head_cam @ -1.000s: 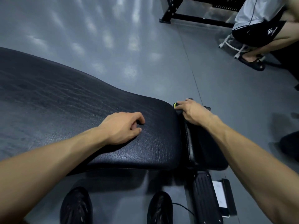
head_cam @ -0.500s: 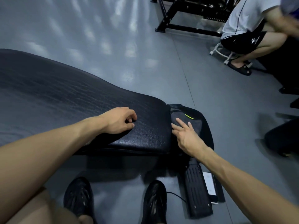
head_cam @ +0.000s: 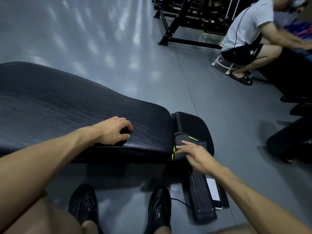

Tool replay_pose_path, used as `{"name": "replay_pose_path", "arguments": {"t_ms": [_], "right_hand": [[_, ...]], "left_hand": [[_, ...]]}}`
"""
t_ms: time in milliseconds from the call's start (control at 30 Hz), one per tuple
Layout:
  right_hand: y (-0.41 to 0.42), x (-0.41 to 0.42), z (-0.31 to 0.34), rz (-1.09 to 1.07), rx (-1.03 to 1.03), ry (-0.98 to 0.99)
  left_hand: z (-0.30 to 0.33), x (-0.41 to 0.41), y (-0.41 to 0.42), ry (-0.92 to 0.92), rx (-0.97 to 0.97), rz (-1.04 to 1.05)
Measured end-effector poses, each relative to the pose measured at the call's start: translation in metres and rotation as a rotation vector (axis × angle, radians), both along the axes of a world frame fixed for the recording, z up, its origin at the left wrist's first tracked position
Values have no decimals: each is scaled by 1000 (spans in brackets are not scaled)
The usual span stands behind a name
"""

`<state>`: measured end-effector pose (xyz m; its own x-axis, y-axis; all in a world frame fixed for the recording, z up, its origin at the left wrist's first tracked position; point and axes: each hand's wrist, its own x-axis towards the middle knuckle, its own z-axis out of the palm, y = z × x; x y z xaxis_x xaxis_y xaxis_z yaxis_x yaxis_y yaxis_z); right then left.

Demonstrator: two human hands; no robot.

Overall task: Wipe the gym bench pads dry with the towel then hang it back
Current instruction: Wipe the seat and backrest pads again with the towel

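Head view: towel (head_cam: 183, 141) under right hand (head_cam: 196, 156) fingers (head_cam: 181, 150), on seat pad (head_cam: 199, 125).

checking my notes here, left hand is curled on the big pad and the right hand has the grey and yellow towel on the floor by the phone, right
Not quite. The head view shows the right hand with the towel on the small pad beside the big pad, not on the floor by the phone. The rest holds: the left hand is curled on the big pad.

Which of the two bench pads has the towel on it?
The small pad at the right end: the grey towel lies on it under the right hand. The long pad carries only the left hand.
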<state>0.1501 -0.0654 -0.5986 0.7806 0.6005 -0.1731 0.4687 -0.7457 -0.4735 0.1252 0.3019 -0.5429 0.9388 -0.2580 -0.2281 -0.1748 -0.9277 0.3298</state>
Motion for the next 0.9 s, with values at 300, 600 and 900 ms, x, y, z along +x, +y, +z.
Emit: {"name": "replay_pose_path", "arguments": {"t_ms": [300,600,900], "right_hand": [[-10,28,57,-909,792,67],[122,-28,-33,-440,263,-105],[111,53,-45,-412,194,-139]], "left_hand": [[-3,6,-2,-23,17,-10],[-14,20,13,-189,48,-42],[-23,31,54,-305,129,-58]]}}
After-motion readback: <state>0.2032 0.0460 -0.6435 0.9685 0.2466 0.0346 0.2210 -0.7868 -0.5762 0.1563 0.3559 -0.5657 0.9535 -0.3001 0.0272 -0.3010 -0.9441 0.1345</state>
